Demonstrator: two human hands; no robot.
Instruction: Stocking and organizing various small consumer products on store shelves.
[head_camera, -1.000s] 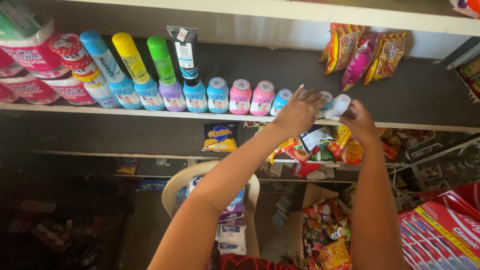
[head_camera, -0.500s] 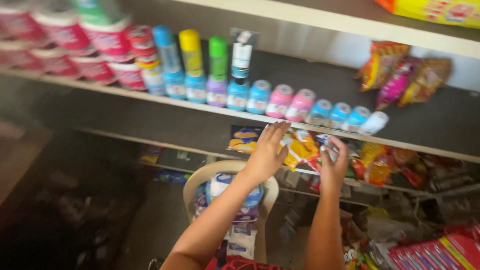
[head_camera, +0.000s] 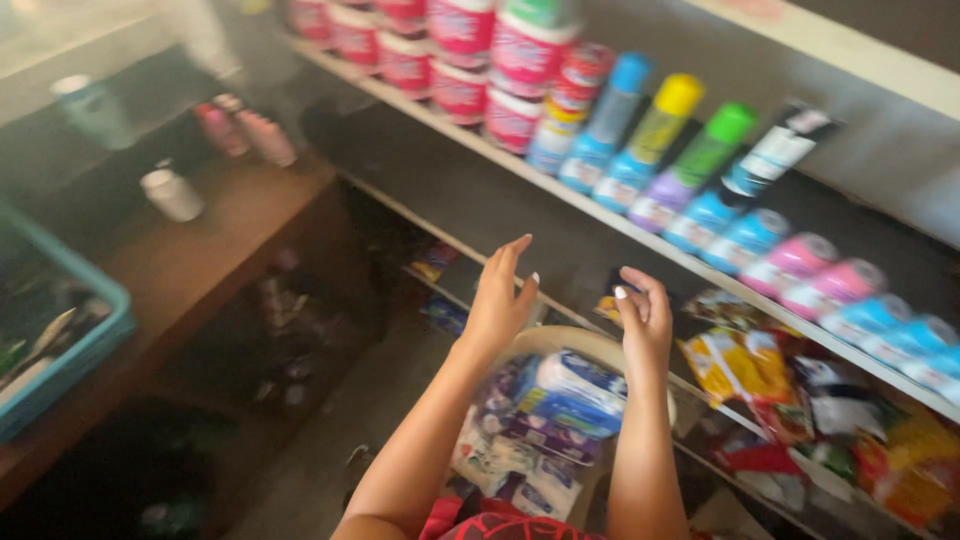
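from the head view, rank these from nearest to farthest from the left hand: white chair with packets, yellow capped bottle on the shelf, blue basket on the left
From the left hand:
1. White chair with packets, just below and to its right.
2. Yellow capped bottle, up on the shelf to the right.
3. Blue basket, far off at the left edge.

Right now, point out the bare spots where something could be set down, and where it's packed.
The wooden counter has bare wood between the white can and the blue bin. The shelf is lined with bottles and pink tubs; only its dark strip below shows open. The snack packets crowd the lower right. Both hands, left and right, hold nothing.
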